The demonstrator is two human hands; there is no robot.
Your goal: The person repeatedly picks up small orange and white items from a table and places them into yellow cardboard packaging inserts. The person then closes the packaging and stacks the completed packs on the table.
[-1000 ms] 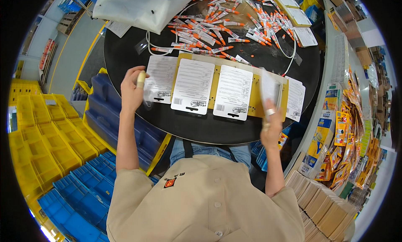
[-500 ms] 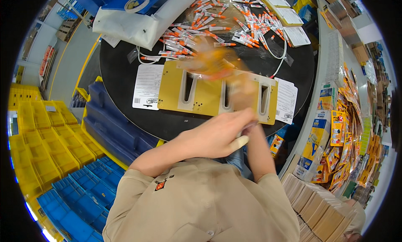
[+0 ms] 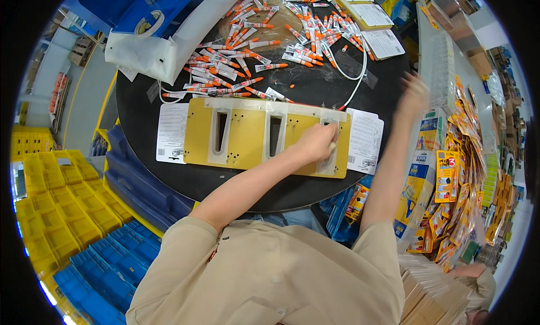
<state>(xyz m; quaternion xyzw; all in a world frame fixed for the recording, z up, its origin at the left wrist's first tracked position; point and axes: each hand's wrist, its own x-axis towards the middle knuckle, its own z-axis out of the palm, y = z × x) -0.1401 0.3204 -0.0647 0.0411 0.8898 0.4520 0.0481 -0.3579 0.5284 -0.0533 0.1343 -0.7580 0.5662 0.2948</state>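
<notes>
A yellow jig plate (image 3: 253,135) with three slotted pale frames lies on the round black table, white printed cards (image 3: 172,134) showing past both its ends. My left hand (image 3: 318,143) is closed over the rightmost slot, fingers bent down at its upper part; whatever they grip is hidden. A pale cover shows on one of its digits. My right hand (image 3: 415,94) is raised beyond the table's right edge, its fingers smeared by motion. Small white tubes with orange caps (image 3: 271,67) lie scattered behind the jig.
White cables (image 3: 360,72) curve beside the jig. A blue bin (image 3: 140,7) and white plastic sheet (image 3: 140,55) stand at the back left. Yellow crates (image 3: 62,195) and blue crates (image 3: 107,263) sit left. Orange blister cards (image 3: 447,176) and stacked cardboard (image 3: 430,288) are on the right.
The blurred yellow-orange item over the jig is gone from there. My left hand has moved forward onto the right slot; my right hand has swung out to the right. The view has shifted slightly.
</notes>
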